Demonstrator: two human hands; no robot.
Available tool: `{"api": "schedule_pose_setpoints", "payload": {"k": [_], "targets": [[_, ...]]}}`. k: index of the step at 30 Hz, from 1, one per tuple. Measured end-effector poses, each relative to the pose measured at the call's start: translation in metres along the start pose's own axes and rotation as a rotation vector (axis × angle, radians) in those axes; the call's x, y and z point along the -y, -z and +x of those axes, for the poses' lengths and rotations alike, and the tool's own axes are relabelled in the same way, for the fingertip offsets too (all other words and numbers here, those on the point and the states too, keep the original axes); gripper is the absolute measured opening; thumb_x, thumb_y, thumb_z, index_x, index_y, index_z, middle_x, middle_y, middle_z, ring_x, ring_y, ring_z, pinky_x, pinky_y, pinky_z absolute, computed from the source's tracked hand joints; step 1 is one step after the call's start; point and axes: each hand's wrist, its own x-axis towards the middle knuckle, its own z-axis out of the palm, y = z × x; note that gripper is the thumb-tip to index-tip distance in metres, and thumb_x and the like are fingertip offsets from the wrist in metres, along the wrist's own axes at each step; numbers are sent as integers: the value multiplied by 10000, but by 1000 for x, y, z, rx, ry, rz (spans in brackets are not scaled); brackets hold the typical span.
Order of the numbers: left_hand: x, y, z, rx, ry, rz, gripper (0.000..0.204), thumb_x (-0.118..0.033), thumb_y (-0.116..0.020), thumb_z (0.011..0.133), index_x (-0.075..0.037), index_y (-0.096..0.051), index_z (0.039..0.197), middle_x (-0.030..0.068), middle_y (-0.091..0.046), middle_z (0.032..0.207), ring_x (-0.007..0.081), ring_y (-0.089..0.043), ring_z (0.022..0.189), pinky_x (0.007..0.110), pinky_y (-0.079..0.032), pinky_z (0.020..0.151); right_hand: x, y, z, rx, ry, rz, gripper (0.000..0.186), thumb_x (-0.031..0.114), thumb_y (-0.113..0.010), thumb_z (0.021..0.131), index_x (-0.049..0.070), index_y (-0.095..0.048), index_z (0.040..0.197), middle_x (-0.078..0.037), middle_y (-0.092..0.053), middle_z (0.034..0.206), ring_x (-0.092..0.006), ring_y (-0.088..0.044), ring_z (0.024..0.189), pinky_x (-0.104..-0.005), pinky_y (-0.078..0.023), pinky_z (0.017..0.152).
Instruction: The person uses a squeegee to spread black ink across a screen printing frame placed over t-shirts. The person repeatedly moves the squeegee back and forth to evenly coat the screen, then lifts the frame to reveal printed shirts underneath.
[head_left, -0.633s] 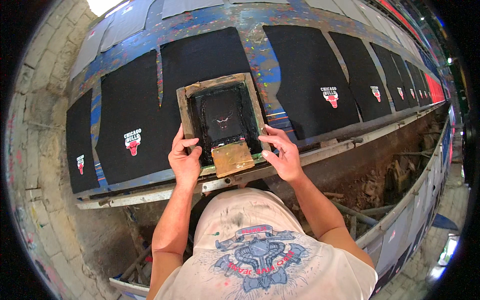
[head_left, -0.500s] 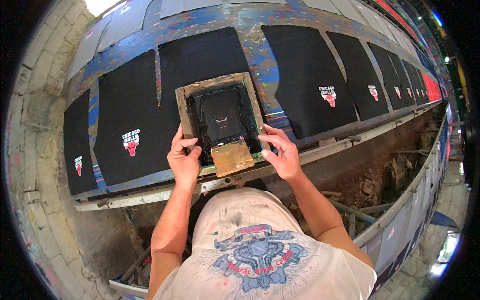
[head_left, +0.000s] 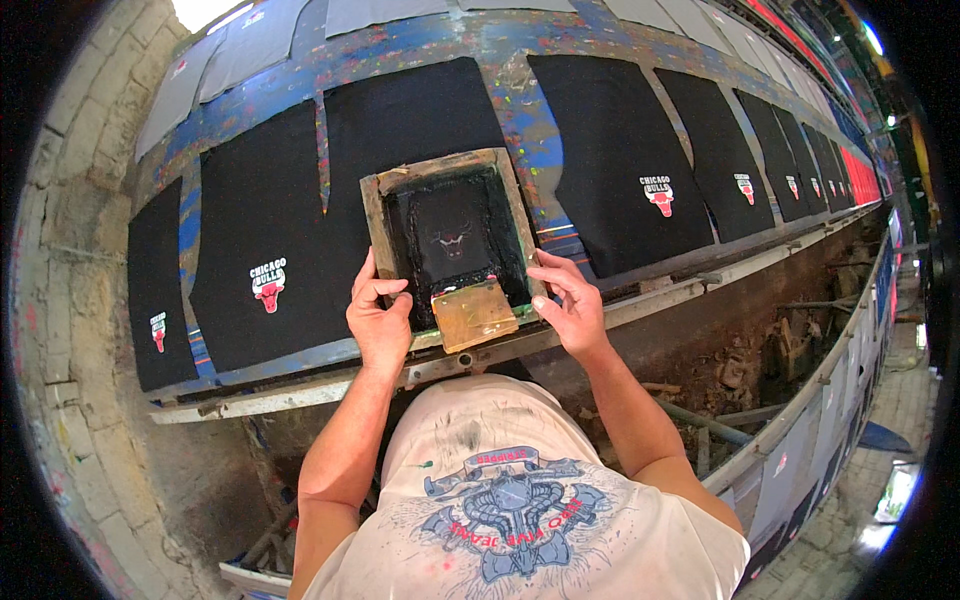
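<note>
A wooden screen-printing frame with a dark mesh lies over the near part of a black fabric panel. A faint bull-head design shows in the mesh. My left hand is closed on the frame's left side near its close corner, thumb bent inward. On the opposite side my right hand grips the right rail between thumb and fingers. A flat yellow-brown squeegee leans at the frame's near end, between my hands and touched by neither. The fabric under the frame is hidden.
More black panels with red-and-white bull prints lie along the paint-spotted blue table. Grey panels line its far side. A metal rail runs along the near edge. Rubble and pipes lie below at right.
The frame, with the squeegee in it, has shifted slightly to the right, and both my hands have moved with it. Their grip looks the same.
</note>
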Motion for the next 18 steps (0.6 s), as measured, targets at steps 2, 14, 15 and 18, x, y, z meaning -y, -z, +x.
{"api": "schedule_pose_setpoints", "payload": {"k": [2,14,15,18], "targets": [[-1,0,0,4,5,-17,289,177,-718,835,-74,-808,947,234,-535,1717,305,-556,1554,416,-444,1257,4,-3,1,-31,14,-73,400,36,-756,1002,-10,-750,1400,-182,-569,1625,-260,-584,1462,-428,-466,1228],[0,0,0,7,8,-41,326,232,-681,814,-43,-768,965,198,-531,1731,260,-606,1490,388,-495,1195,49,-31,1,385,556,-804,444,126,-916,805,75,-820,1236,-134,-703,1458,-363,-638,1382,-507,-539,1147],[0,0,0,19,-9,-49,325,233,-679,814,-41,-767,965,196,-534,1730,260,-607,1489,387,-495,1195,49,-34,4,385,567,-802,439,85,-866,817,77,-812,1252,-133,-712,1420,-352,-649,1349,-501,-542,1129],[0,2,1,26,-25,-36,322,235,-674,815,-37,-764,961,188,-542,1725,256,-611,1485,383,-498,1192,51,-39,15,414,632,-854,439,54,-803,822,67,-801,1261,-135,-719,1386,-351,-658,1313,-490,-546,1112]]}}
